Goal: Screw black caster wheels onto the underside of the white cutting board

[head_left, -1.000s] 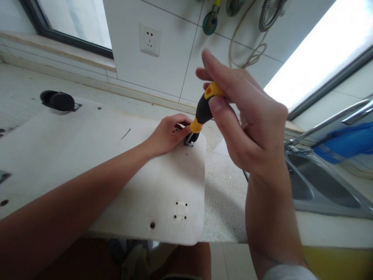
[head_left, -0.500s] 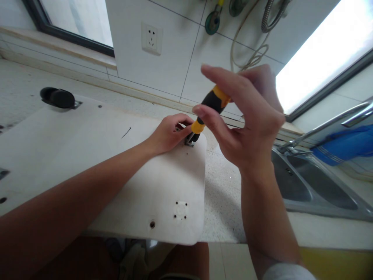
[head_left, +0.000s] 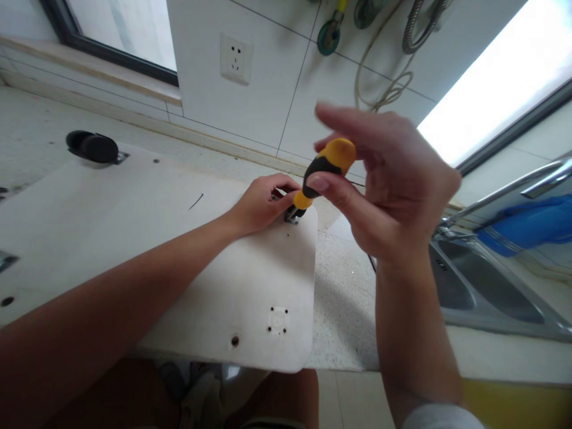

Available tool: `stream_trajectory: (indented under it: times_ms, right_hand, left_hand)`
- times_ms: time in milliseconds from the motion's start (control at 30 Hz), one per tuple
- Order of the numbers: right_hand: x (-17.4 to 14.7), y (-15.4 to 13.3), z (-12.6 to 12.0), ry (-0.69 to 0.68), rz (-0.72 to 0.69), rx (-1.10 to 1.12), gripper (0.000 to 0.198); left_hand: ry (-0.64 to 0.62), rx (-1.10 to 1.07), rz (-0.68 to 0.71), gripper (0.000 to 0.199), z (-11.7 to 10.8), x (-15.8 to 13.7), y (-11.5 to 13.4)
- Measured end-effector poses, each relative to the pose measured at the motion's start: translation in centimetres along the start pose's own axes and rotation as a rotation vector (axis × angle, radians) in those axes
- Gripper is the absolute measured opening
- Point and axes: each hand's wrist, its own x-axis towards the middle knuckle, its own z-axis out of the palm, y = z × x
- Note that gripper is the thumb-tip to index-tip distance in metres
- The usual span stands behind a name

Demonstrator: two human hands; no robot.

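Screwdriver (head_left: 319, 173): yellow butt now showing, right hand (head_left: 393, 179) opening wider around it than half a second ago. Shaft is pointing down-left at black caster (head_left: 301, 212), long axis slanting from upper right. Right thumb is touching handle, other fingers spreading, grip unclear. Left hand (head_left: 263, 205) is steadying caster, fingers pinching it, at white board's (head_left: 250, 292) far right corner; board is lying on worktop (head_left: 344, 274).

"Can you read any words, labels, brands or numbers anywhere?"

"None. There's a short dark line (head_left: 196, 201) on the white board (head_left: 214, 292), though I can't tell whether it's a written sign."
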Motion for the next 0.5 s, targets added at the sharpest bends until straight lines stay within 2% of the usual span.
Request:
stream_trajectory:
  times_ms: [67,100,233,300,400,433,500]
  right_hand:
    - [0.0,0.3,0.3,0.165,-0.005,-0.027,0.025]
    - [0.1,0.4,0.5,0.196,-0.02,0.01,0.023]
    - [0.4,0.6,0.6,-0.043,-0.036,0.286,0.05]
    - [0.3,0.4,0.4,-0.023,-0.039,0.268,0.049]
    - [0.2,0.0,0.1,0.089,-0.033,0.021,0.032]
    - [0.3,-0.1,-0.1,0.076,-0.013,-0.006,0.032]
    - [0.4,-0.1,-0.4,-0.028,0.015,0.098,0.038]
  left_hand:
    - [0.0,0.0,0.004,0.016,0.0,0.0,-0.2]
    - [-0.005,0.002,0.005,0.017,0.0,0.0,-0.2]
    - [-0.041,0.008,-0.012,0.018,-0.1,0.0,-0.1]
    - [-0.031,0.013,-0.012,0.017,0.0,0.0,0.0]
    - [-0.001,0.019,-0.007,0.013,0.0,0.1,0.2]
    - [-0.004,0.017,-0.009,0.013,0.0,0.1,0.2]
    - [-0.027,0.009,-0.013,0.015,-0.1,0.1,0.2]
